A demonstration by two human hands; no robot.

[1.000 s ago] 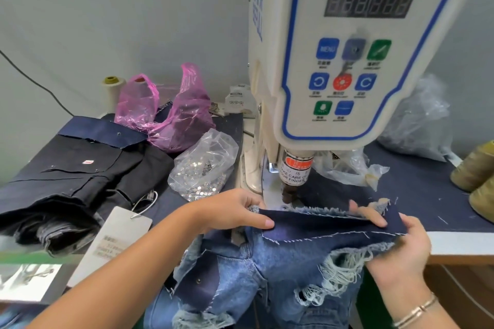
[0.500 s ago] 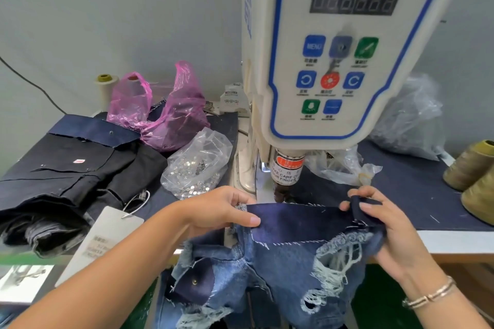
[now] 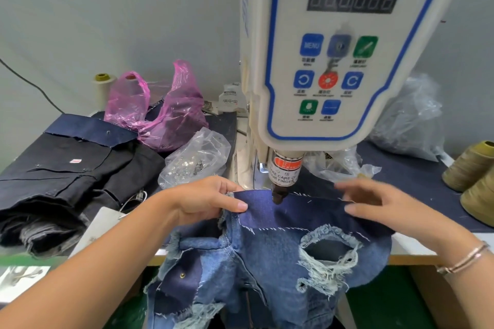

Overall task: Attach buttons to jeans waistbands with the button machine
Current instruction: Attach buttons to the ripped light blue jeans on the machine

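Jeans waistband (image 3: pixel 302 211): dark blue band with white stitching, laid flat across the machine bed directly beneath the punch head; the distressed, frayed blue jeans (image 3: pixel 267 270) hang off the table's front edge.
Button machine (image 3: pixel 328 61): white housing with blue-outlined control panel, unlit digit display and coloured keys; its dark punch tip (image 3: pixel 278 196) meets the waistband, below a red-and-white finger-warning label.
Left hand (image 3: pixel 203 201): pinches the waistband's left end, thumb on top, fingers curled beneath.
Right hand (image 3: pixel 374 205): motion-blurred; fingers extended along the waistband's right portion; grip cannot be told. A metal bracelet (image 3: pixel 465 262) circles the wrist.
Work surface (image 3: pixel 417 181): dark blue covering over a pale table edge.
Left of machine: clear bag of metal buttons (image 3: pixel 195 160); pink plastic bag (image 3: pixel 160 112); folded stack of dark jeans (image 3: pixel 66 179) with a paper hangtag (image 3: pixel 99 227); pale thread spool (image 3: pixel 103 88).
Right of machine: crumpled clear plastic bags (image 3: pixel 409 120); two olive thread cones (image 3: pixel 473 168).
Room: plain grey wall (image 3: pixel 120 8) behind; a black cable (image 3: pixel 29 83) crosses it at left.
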